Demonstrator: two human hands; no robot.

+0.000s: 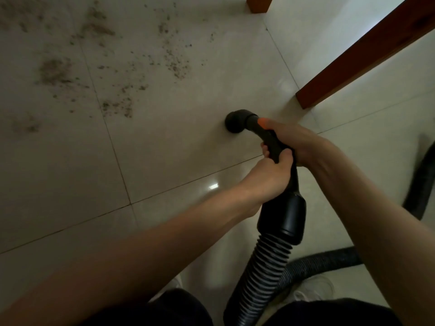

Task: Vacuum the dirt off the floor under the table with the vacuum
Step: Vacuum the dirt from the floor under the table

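Both hands hold the black vacuum handle (274, 143), which has an orange button near its front. My left hand (268, 175) grips the lower part of the handle from the left. My right hand (303, 144) wraps the handle from the right, just behind the orange button. The round black nozzle (235, 122) points down at the pale tiled floor (176, 142). Brown dirt (117, 107) lies scattered over the tiles at the upper left, a short way from the nozzle. A thick ribbed hose (261, 274) runs down from the handle towards me.
A wooden table leg (367, 52) slants down to the floor just right of the nozzle. Another leg (259, 3) stands at the top edge. The hose (329, 261) loops away across the floor at the lower right. My knees fill the bottom edge.
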